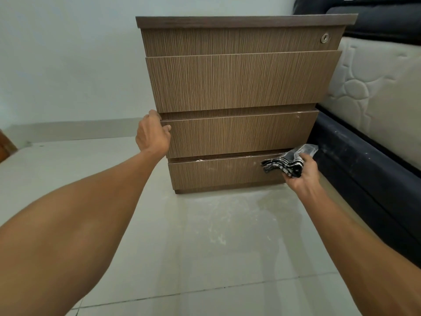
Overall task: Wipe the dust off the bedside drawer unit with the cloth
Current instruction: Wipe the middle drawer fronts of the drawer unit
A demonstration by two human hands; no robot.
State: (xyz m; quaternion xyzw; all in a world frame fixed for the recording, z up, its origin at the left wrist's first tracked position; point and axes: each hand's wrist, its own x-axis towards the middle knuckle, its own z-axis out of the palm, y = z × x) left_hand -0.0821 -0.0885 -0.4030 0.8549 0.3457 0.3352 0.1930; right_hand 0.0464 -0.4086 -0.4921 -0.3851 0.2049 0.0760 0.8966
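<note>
While my left hand grips the middle drawer's edge, my right hand clutches the folded cloth against the bottom drawer front, nearest its dusty top lip.

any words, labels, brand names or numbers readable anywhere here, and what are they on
None: no readable text shows in this view.
Drawer unit: plain wood-grain fronts, no label; the round lock shows no legible marking.
Cloth in the right hand: a black and white pattern, no letters can be made out.
Mattress: quilted stitching only, no tag visible.
</note>
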